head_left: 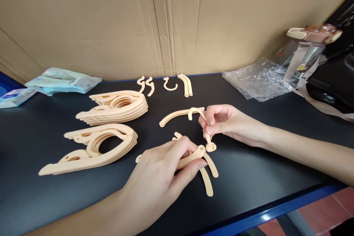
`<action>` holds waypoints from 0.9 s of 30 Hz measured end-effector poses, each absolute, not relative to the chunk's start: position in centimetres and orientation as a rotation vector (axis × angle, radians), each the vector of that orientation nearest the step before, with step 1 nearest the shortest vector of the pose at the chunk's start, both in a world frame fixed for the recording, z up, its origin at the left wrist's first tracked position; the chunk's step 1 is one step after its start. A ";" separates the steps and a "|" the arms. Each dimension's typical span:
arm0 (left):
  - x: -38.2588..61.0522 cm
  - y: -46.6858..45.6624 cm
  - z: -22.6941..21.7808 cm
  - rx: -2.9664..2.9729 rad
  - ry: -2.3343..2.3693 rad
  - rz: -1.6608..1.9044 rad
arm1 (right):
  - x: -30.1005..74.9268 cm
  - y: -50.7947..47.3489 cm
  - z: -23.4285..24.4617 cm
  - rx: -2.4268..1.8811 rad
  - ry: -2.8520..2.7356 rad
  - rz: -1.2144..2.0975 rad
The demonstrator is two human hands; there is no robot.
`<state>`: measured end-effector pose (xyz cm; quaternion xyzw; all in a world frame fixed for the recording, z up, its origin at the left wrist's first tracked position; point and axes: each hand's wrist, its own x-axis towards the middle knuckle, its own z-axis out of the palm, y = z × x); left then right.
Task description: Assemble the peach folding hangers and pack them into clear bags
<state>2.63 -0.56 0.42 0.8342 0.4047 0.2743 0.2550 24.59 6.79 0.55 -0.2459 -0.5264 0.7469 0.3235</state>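
Observation:
My left hand [163,171] pinches a peach plastic hanger arm piece [208,169] low over the black table, with two curved arms fanning out to its right. My right hand [224,123] holds a small peach hook piece [200,118] by its stem, its round foot just above the end of the part in my left hand. A loose curved arm [177,115] lies on the table behind the hands. Two stacks of peach folded hangers sit to the left, one nearer [94,149] and one farther [116,107].
Several small hooks and curved strips [166,85] lie near the cardboard wall [177,22]. A crumpled clear plastic bag [260,79] and a bottle with a strap [306,49] are at the right. Blue packets [62,80] lie at the left. The table's blue front edge [276,210] runs below my hands.

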 end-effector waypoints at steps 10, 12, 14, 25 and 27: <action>2.4 -0.4 0.3 2.267 1.038 0.756 | 24.5 6.8 0.5 -0.667 -1.401 1.975; 2.5 -0.4 0.3 2.254 1.039 0.763 | 24.5 6.7 0.6 -0.684 -1.403 1.981; 2.5 -0.4 0.3 2.242 1.032 0.768 | 24.5 6.6 0.7 -0.704 -1.408 1.981; 2.6 -0.5 -0.1 2.318 1.029 0.841 | 24.6 6.3 0.8 -0.818 -1.467 1.909; 2.6 -0.6 -0.1 2.361 1.049 0.811 | 24.5 6.1 1.0 -0.865 -1.460 1.882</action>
